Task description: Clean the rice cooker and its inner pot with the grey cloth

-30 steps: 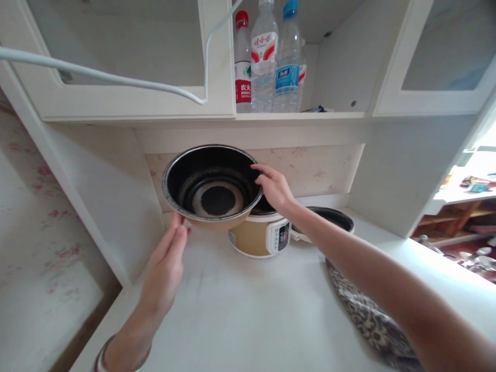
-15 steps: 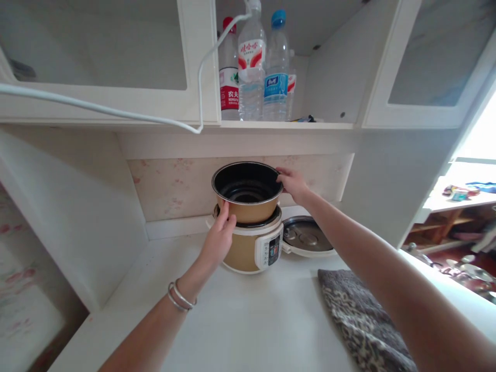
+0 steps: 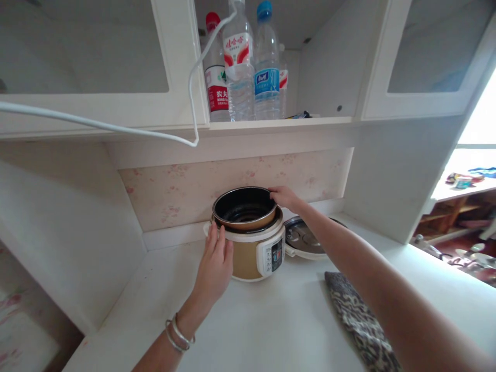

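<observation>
The dark-lined inner pot (image 3: 245, 209), gold outside, sits partly down in the gold and white electric cooker (image 3: 248, 257), its rim a little above the cooker's opening. My right hand (image 3: 285, 198) pinches the pot's rim at the right. With fingers stretched out, my left hand (image 3: 217, 261) rests against the cooker's front left, fingertips near the pot's edge. To the right, the cooker's lid (image 3: 304, 236) lies with its metal inside facing up, partly behind my right forearm.
A grey patterned towel (image 3: 358, 320) lies on the white counter (image 3: 267, 330) under my right arm. Above, an open cupboard holds several plastic bottles (image 3: 266, 77). A white cable (image 3: 116, 126) hangs across the cupboard front at the left.
The inner pot has gone down into the cooker. My left hand has let go of the pot's side, its fingers now straight; my right hand has come down with the rim.
</observation>
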`<state>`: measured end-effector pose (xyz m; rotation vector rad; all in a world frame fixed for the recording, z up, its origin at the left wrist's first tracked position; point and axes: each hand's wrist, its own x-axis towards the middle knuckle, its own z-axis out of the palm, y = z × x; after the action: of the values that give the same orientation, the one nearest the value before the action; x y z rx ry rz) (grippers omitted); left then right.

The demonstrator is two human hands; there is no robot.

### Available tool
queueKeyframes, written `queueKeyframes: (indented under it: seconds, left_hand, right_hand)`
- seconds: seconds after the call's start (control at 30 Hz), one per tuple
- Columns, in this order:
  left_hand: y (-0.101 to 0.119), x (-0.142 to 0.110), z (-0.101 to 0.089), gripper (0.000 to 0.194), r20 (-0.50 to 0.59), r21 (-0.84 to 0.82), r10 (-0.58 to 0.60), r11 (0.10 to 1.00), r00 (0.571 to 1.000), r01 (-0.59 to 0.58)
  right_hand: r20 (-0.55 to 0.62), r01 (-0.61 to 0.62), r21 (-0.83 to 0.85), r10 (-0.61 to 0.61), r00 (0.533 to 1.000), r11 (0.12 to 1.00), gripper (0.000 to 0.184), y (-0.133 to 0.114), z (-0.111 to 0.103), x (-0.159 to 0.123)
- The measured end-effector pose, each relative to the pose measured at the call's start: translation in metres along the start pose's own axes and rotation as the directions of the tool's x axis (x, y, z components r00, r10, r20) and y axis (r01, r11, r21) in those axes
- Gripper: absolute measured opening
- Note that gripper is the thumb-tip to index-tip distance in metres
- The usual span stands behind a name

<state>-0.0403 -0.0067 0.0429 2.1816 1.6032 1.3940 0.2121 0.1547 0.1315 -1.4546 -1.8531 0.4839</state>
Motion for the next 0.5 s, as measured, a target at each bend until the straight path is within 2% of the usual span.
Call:
queueKeyframes:
  seconds: [0.07,0.23,0.37,0.5]
  left_hand:
    - [-0.013,-0.001,-0.002,0.058,-0.024,0.031,0.006,0.999,1.0,-0.005]
    - [-0.043,0.005,-0.005,0.06,0.0,0.09,-0.026,0.996,1.0,0.026]
    - [-0.051,0.009,-0.011,0.054,-0.006,0.129,-0.012,0.992,1.0,0.013]
    - [-0.057,0.014,-0.022,0.051,0.014,0.06,-0.029,0.998,0.999,0.028]
  right_hand:
    - [0.023,0.004,-0.085,-0.002,1.0,0.996,0.037,0.002,0.0,0.0]
    - [0.056,0.014,-0.233,-0.001,0.998,0.972,0.038,0.002,0.007,-0.003]
    - [0.056,-0.001,-0.286,0.017,0.998,0.958,0.031,0.001,0.008,-0.008]
    - [0.006,-0.035,-0.265,0.038,0.999,0.964,0.028,0.007,-0.004,-0.022]
